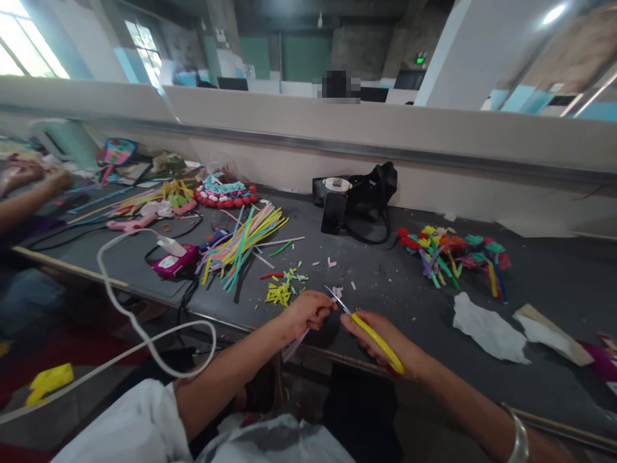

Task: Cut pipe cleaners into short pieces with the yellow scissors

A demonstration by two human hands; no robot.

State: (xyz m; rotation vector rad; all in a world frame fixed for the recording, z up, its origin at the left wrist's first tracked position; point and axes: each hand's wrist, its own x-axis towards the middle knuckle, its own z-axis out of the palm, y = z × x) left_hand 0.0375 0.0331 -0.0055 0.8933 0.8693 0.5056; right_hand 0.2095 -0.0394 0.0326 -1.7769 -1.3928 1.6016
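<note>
Near the front edge of the dark table, my left hand (pixel 311 310) is closed around a pale lilac fuzzy stem, likely a pipe cleaner (pixel 295 346), whose tail hangs below the fist. My right hand (pixel 380 337) grips yellow-handled scissors (pixel 373 337), with the blades pointing toward my left fingertips. Short lilac snippets (pixel 337 293) lie just beyond the blades. Left of them are a heap of cut yellow pieces (pixel 278 294) and a few green and red bits. Behind these rests a bundle of long multicoloured stems (pixel 250 241).
A black bag (pixel 371 196) and a phone (pixel 333 212) stand by the partition. Colourful fuzzy flowers (pixel 453 251) and crumpled white paper (pixel 489 328) lie right. At left are a magenta power strip (pixel 174 260), a white cable (pixel 113 286), a beaded basket (pixel 225 190) and another person's hand (pixel 58 179).
</note>
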